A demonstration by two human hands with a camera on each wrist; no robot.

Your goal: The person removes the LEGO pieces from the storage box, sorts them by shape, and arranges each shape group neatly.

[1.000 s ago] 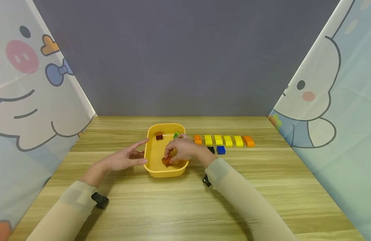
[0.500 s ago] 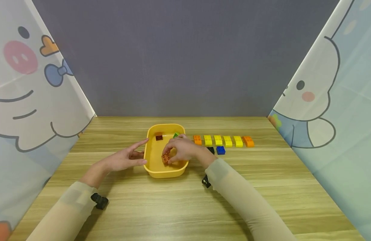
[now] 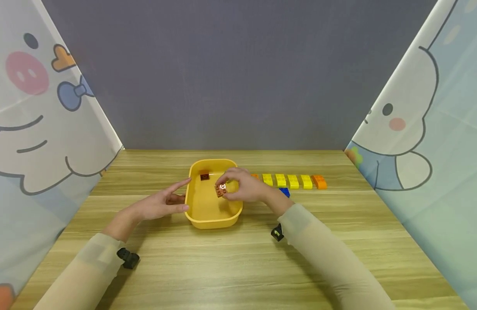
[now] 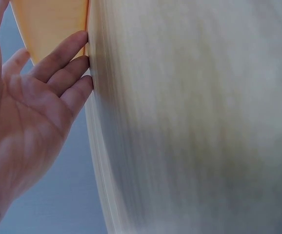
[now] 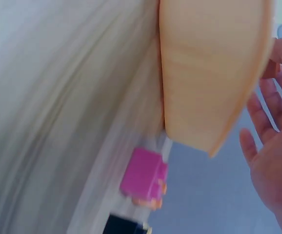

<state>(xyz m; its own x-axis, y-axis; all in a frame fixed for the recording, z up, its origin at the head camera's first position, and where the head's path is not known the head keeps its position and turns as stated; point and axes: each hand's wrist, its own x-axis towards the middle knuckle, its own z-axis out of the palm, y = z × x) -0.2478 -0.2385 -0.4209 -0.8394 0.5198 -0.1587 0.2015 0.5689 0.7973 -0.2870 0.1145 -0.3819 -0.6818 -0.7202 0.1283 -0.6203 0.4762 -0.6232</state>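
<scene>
My right hand [image 3: 246, 186] pinches a brown-orange toy brick [image 3: 220, 190] between thumb and fingers, raised above the inside of the yellow bin [image 3: 213, 224]. In the right wrist view the brick [image 5: 271, 69] peeks out between the fingertips, beyond the bin's side wall [image 5: 209, 73]. At the bin's left wall my left hand [image 3: 158, 204] rests with fingers extended, fingertips right at the side. The left wrist view shows that hand [image 4: 31, 107] with its palm turned to the camera. A dark brown brick [image 3: 204, 177] lies at the back left of the bin.
To the bin's right runs a row of bricks, including several yellow ones [image 3: 280, 181] and an orange one [image 3: 319, 181] at its far end. A blue brick [image 3: 284, 192] sits in front. A magenta brick [image 5: 143, 173] stands beside the bin.
My right hand has lifted the brown-orange brick from the bin's floor and moved up and slightly right. It now covers the green brick and the black brick. My left hand has stayed put.
</scene>
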